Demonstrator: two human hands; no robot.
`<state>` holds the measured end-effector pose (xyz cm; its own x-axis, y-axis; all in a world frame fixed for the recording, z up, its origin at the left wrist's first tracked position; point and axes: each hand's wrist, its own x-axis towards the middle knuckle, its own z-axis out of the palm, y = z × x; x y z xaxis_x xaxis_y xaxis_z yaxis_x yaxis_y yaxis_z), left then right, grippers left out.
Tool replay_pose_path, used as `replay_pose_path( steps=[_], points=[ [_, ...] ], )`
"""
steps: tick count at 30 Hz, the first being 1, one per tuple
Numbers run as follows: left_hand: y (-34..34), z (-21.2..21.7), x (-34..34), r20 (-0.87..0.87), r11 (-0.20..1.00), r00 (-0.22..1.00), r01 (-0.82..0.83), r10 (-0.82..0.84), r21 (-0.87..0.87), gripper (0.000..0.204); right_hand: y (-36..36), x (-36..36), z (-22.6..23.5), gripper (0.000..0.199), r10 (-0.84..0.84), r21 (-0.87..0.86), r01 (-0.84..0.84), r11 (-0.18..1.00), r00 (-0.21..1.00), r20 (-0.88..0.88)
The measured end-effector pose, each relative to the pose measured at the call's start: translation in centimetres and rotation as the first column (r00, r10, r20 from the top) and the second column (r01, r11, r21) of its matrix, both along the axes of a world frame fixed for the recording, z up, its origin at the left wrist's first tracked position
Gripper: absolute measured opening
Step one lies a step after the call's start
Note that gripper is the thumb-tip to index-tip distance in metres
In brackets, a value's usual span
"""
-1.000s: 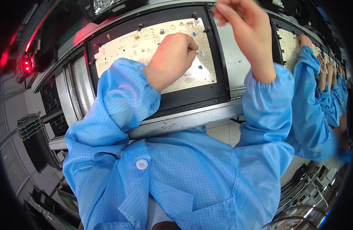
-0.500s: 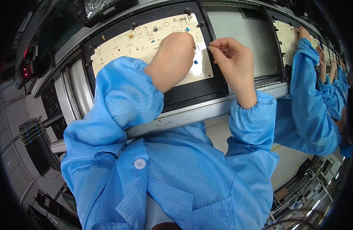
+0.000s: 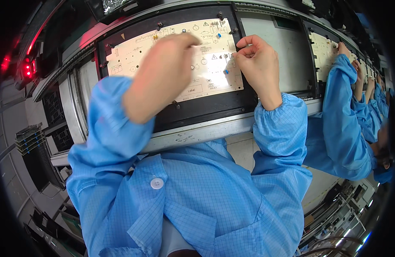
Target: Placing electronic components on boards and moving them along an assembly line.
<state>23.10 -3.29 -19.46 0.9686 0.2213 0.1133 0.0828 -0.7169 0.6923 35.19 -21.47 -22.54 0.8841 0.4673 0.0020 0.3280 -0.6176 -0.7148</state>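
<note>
1. A grey conveyor rail (image 3: 197, 135) runs across the view, bearing a black carrier frame (image 3: 206, 109).
2. A pale circuit board (image 3: 133, 55) lies flat in that frame, directly under both hands.
3. A co-worker's blue sleeve (image 3: 341, 115) reaches to a neighbouring board (image 3: 319, 51) on the right.
4. The left hand (image 3: 163, 73) hovers blurred over the board's middle, fingers bunched; whether it holds anything I cannot tell.
5. The right hand (image 3: 257, 64) sits at the board's right edge, thumb and forefinger pinched narrow; any part between them is too small to see.
6. A small blue component (image 3: 226, 72) stands on the board just beside the right hand.
</note>
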Motion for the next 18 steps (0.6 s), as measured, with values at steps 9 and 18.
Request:
replay_pose_path(
  steps=[9,18],
  points=[
    [8.5,-2.0,-18.1,-0.152,0.792,0.804,-0.501,0.576,0.35,0.045,0.1,0.4,0.1,0.014,-0.003,-0.121,0.014,0.993,0.996,0.091],
    [5.2,-2.1,-17.8,-0.362,0.834,0.793,-0.547,0.489,-0.071,0.042,-1.0,-1.8,0.3,0.021,0.107,-0.112,-0.068,0.991,0.914,0.391]
  ],
)
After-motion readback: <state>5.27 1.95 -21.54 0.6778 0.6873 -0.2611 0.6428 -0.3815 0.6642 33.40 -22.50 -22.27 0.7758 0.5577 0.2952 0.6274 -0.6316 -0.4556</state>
